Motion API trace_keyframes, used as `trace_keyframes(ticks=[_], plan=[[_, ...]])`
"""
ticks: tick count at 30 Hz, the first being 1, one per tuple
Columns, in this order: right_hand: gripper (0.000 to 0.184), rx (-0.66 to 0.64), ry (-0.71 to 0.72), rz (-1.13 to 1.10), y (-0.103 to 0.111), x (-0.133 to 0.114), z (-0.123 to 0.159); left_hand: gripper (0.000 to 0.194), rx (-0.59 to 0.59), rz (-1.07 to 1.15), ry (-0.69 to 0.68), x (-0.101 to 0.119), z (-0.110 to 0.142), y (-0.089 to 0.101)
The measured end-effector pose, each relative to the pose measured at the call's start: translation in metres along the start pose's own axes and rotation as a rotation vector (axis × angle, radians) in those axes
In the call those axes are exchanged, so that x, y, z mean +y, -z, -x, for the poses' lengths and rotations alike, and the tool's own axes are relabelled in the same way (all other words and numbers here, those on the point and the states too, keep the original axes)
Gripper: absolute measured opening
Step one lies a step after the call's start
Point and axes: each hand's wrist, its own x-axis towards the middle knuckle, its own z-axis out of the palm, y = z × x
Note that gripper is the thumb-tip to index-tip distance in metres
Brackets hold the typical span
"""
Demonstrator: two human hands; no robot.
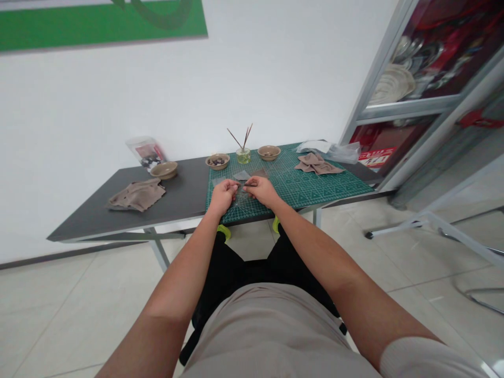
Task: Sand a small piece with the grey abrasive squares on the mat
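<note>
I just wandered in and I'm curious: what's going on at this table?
A seated person is working over a green cutting mat on a dark grey table. The right hand pinches a thin dark stick, with the left hand close beside it. Grey translucent sheets lie just beyond the hands. Farther back stand a glass jar holding slender sticks and a bowl of small dark pieces. A brown cloth lies on the mat.
</note>
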Motion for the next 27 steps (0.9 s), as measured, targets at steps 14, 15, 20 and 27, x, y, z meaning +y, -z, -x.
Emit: trace_keyframes(ticks=[14,15,20,27], plan=[[0.025,0.002,0.012,-0.238,0.006,-0.005,0.002,0.024,-0.049,0.062,-0.056,0.006,0.003,-0.006],[0.025,-0.012,0.004,-0.222,0.005,-0.006,0.002,0.025,-0.057,0.049,-0.046,0.006,0.003,-0.006],[0.022,-0.055,-0.027,-0.142,0.004,-0.01,0.004,0.021,-0.071,0.023,0.02,0.008,0.004,-0.007],[0.017,-0.07,-0.022,-0.105,0.005,-0.01,0.004,0.016,-0.049,0.068,0.067,0.006,0.003,-0.008]])
